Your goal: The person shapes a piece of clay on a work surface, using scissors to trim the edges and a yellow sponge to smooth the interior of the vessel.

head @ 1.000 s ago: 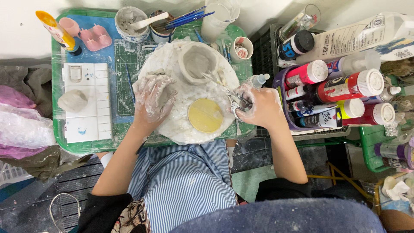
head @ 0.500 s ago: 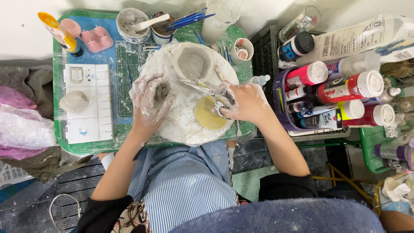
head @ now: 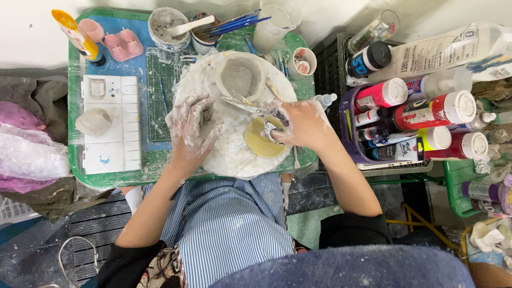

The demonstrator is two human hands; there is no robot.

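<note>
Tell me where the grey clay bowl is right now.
In the head view, the grey clay bowl sits at the far edge of the round white board, just beyond the scissors held in the right hand.

A clay bowl (head: 241, 78) sits on the round board (head: 229, 154), paint bottles (head: 421, 114) right, palette (head: 111, 124) left.

A pale, plain wall (head: 37, 32) ran along the far edge of the scene, evenly lit with no hard shadows. Below it stood a green tray-like work surface (head: 80, 178), smeared white in places. The floor (head: 64, 234) beneath was dark slatted decking — dusted and splashed with pale flecks. To one side crumpled pink and clear plastic sheeting (head: 26, 154) lay heaped; to the other a black crate (head: 328, 69) and a purple bin (head: 349, 133) sat close together — a green basket (head: 453, 186) just beyond them.
</note>
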